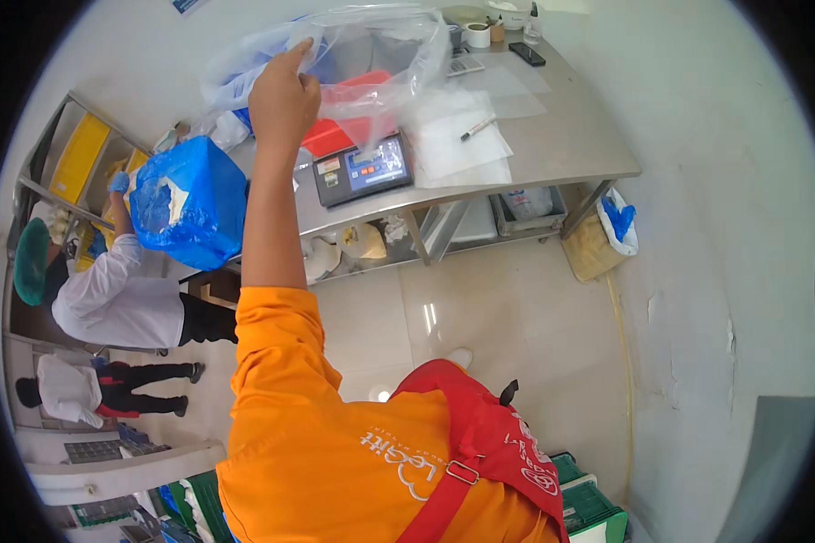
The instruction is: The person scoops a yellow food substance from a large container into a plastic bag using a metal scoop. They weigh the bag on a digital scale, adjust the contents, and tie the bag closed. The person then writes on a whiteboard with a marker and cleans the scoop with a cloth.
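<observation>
My left hand (282, 101), at the end of an orange-sleeved arm, is raised over the steel table (566, 145), gripping the rim of a large clear plastic bag (394, 50). The bag is spread open, with some blue material showing at its left. A red tub (330, 136) shows beneath the bag. Just below it sits a digital scale (364, 170), beside white sheets (453, 136) with a pen (477, 128) on them. A big blue-wrapped block or container (190, 208) stands left of my forearm. My right hand is out of sight.
A co-worker (127, 299) in white works at the left shelving (81, 154); another person (72, 389) stands farther off. A bin (589, 244) is at the table's right end, by the wall (706, 226). A phone (526, 54) lies at the back. Green crates (589, 507) are below.
</observation>
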The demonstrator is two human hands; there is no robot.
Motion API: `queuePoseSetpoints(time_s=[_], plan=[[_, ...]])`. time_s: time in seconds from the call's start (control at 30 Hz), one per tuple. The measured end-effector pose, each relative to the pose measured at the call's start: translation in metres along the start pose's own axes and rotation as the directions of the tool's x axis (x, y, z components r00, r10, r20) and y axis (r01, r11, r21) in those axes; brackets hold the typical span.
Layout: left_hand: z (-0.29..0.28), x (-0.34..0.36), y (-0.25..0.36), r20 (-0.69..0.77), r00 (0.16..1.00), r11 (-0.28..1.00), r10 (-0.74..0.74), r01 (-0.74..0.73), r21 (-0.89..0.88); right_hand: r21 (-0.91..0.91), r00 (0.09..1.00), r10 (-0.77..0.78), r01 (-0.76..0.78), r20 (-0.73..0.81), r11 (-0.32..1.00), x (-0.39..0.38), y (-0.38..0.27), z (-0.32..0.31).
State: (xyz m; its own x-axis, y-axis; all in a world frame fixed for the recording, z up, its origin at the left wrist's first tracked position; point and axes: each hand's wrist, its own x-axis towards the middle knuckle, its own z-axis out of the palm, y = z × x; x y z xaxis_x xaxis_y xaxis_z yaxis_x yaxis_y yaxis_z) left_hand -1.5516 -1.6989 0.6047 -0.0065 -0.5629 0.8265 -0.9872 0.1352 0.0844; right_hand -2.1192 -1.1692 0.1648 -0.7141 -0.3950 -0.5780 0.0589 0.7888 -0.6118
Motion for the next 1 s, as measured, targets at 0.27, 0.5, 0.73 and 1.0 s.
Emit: queuePoseSetpoints(time_s=[0.27, 0.5, 0.73, 1.0], plan=[[0.139, 0.025, -0.089, 0.182, 0.983, 0.987, 0.02, -0.049, 0.154, 0.051, 0.97, 0.152, -0.144, -0.188, 0.988, -0.006, 0.052, -0.007], [0.228, 0.005, -0.253, 0.542, 0.826, 0.97, 0.152, -0.018, -0.244, -0.693, 0.812, -0.151, -0.365, -0.564, 0.622, -0.033, 0.227, -0.104], [0.245, -0.038, -0.089, 0.245, 0.92, 0.951, 0.305, -0.277, -0.14, 0.538, -0.282, 0.499, -0.08, -0.82, 0.839, -0.169, 0.169, -0.107], [0.236, -0.165, -0.007, 0.744, 0.433, 0.86, 0.509, -0.239, -0.45, 0.885, -0.264, 0.861, -0.305, -0.434, 0.352, -0.232, 0.251, 0.035]])
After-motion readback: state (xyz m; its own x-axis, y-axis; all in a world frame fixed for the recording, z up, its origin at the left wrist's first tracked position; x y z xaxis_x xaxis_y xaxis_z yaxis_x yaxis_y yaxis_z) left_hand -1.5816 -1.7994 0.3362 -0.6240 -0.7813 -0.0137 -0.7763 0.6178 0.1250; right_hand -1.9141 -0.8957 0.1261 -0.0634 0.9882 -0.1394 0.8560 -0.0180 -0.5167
